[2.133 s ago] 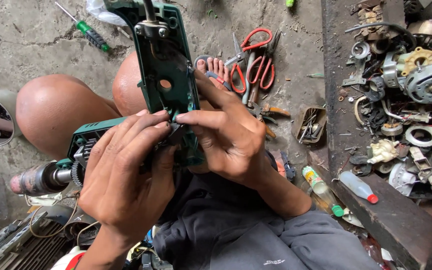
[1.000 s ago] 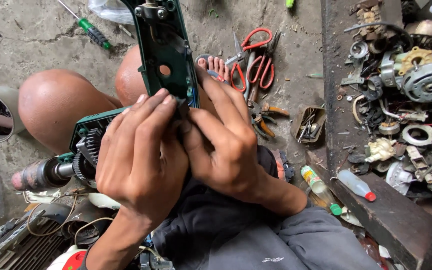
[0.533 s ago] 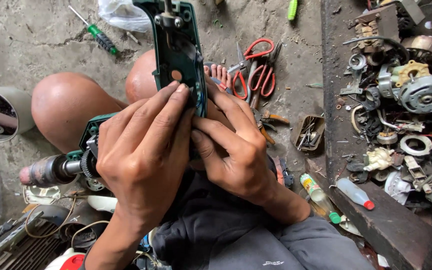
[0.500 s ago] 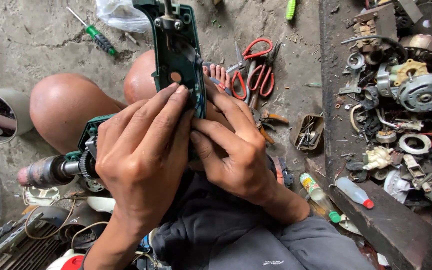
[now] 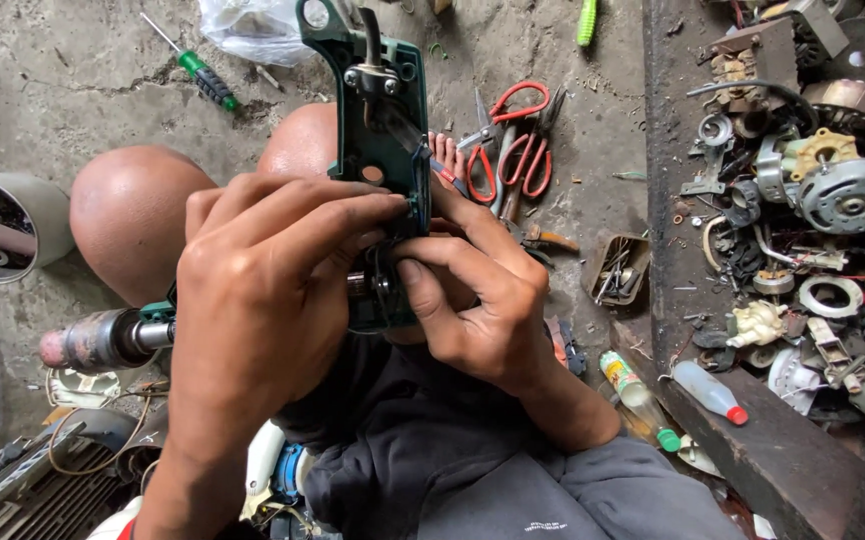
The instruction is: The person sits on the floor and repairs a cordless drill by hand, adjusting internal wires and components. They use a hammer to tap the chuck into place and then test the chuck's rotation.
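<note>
Two hands meet on a green power drill body (image 5: 385,150), which we hold upright above our knees, its handle pointing away from us. Our left hand (image 5: 263,290) wraps over the middle of the housing, fingertips pressing its right edge. Our right hand (image 5: 483,300) clasps the lower part from the other side, thumb against the opening. A rusty chuck (image 5: 93,340) sticks out to the left. Red-handled scissors (image 5: 513,140) and a green screwdriver (image 5: 198,70) lie on the concrete floor (image 5: 73,110) beyond.

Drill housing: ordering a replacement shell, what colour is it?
Dark green drill housing, head view.
</note>
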